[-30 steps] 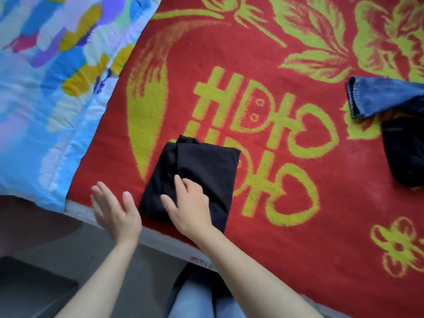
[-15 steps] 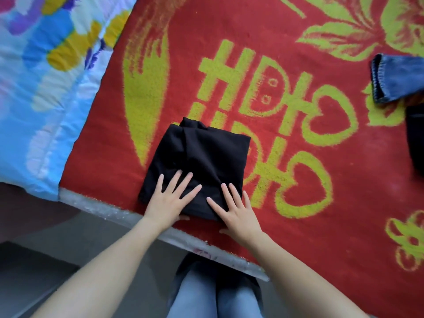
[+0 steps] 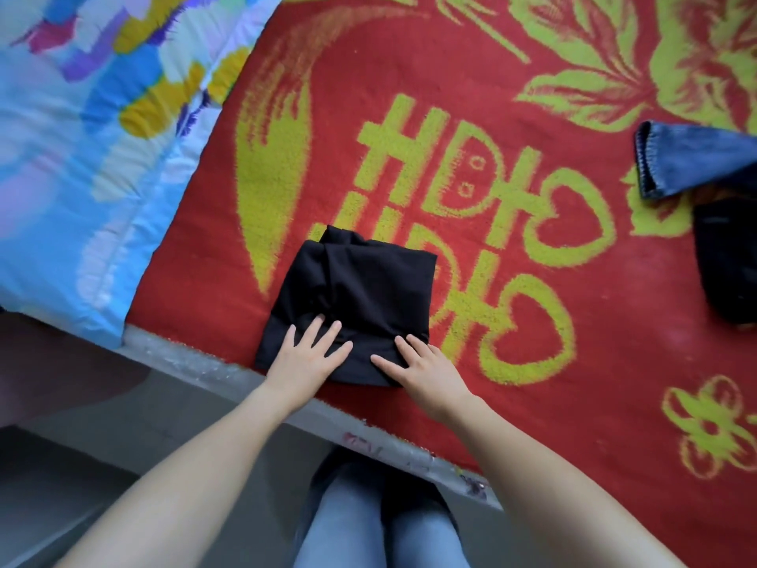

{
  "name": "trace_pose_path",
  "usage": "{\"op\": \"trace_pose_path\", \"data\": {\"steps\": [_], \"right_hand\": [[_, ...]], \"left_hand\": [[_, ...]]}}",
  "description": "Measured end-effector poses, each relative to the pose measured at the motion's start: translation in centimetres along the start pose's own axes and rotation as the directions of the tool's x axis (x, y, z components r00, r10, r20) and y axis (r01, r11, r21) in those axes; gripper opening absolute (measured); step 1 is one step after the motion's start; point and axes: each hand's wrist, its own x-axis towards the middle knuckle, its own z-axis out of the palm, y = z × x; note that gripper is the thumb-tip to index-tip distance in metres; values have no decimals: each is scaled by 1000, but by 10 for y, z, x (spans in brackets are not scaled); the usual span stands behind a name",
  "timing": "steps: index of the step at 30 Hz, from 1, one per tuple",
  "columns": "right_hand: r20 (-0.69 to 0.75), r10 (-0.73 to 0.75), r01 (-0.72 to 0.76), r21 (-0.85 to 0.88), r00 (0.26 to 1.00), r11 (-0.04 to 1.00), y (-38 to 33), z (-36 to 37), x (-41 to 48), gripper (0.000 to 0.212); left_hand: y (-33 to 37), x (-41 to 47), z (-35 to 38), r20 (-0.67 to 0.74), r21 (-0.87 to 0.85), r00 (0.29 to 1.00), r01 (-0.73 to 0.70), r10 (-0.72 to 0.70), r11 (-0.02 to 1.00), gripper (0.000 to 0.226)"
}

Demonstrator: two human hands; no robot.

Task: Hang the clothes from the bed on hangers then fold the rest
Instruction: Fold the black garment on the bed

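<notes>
Black top (image 3: pixel 360 297) looks folded; left hand (image 3: pixel 305 358) and right hand (image 3: pixel 426 366) press it, fingers flat. Well right of it, jeans (image 3: pixel 688 161) and 1 dark item (image 3: pixel 729 264) look unfolded.

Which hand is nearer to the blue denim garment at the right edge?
Right. The right hand rests on the folded black garment, the blue denim garment far to its upper right; the left hand rests further left.
</notes>
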Motion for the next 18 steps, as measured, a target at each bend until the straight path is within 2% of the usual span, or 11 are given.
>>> {"op": "trace_pose_path", "data": {"steps": [3,4,11,18], "right_hand": [[41,-43,44,-32,998,999,-5,-10,-27,65],[54,-56,59,-41,997,997,-8,-14,-38,64],[-53,-155,150,-94,986,984,-40,-65,-116,65],[-184,-327,276,-256,927,926,-96,-122,-182,67]], "left_hand": [[19,-24,8,260,-54,964,68,-52,996,66],[26,-34,3,282,-85,958,82,-55,993,67],[64,-112,-54,68,-172,973,231,-223,958,72],[94,-218,-106,-115,-280,883,412,-456,867,68]]}}
